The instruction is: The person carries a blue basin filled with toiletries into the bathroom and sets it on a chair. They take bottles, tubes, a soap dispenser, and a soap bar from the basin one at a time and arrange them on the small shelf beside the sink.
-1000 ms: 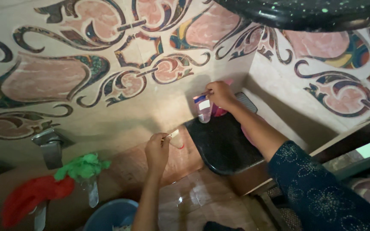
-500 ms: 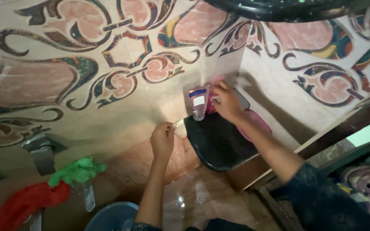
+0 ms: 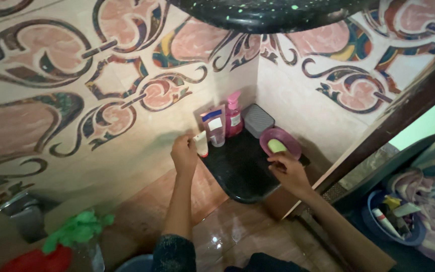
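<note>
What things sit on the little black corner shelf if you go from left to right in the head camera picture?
Small white tube with a red cap → flat white and blue tube → pink pump bottle → grey ribbed box → pink oval soap dish holding a green soap bar.

This was a home bathroom. Patterned wall tiles (image 3: 127, 95) met at a corner above a black corner shelf (image 3: 237, 171) that carried a pink pump bottle (image 3: 233, 115), a tube (image 3: 215, 126) and a soap dish (image 3: 280, 143) with a soap bar, with a wet tiled floor (image 3: 227, 226) below.
</note>
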